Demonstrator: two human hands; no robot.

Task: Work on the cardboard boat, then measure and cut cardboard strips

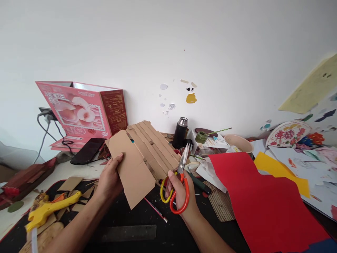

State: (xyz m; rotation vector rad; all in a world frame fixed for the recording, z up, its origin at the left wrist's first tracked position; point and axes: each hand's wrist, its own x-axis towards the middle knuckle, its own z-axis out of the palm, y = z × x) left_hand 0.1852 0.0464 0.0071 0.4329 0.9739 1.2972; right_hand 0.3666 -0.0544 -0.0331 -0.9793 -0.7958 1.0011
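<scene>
In the middle of the head view, a piece of brown cardboard with cut slots and fold lines is held tilted above the dark mat. My left hand grips its left edge, the thumb lying on the face and the fingers hidden behind. A pair of scissors with one red and one yellow handle loop is in my right hand, the fingers through the loops. Its blades point up and away, just right of the cardboard's right edge, and look nearly closed. My right hand also sits close to the cardboard's lower right corner; contact there is unclear.
A yellow glue gun lies at left by cardboard scraps. A clear ruler and a pencil rest on the mat. Behind stand a pink box, a phone and a black thermos. Red paper covers the right side.
</scene>
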